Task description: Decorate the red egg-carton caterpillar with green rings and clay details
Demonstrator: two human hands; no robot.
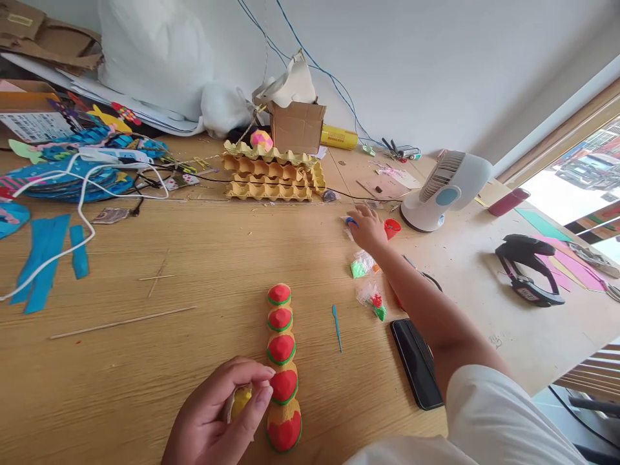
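Note:
In the head view my left hand is closed, thumb and fingers curled around a small lump of yellow clay that looks wrapped in clear plastic. Just right of it stands a strip of egg carton cups, several in a row, covered in red clay with green rims. My right hand is stretched far forward, its fingers around a small bag of blue clay. Close by are a red cup, a bag of light green clay and a bag with red and green clay.
A blue plastic tool and a black phone lie on the table. Wooden sticks are at left, beside blue strips. Egg trays sit at the back; a white fan and black headset stand right.

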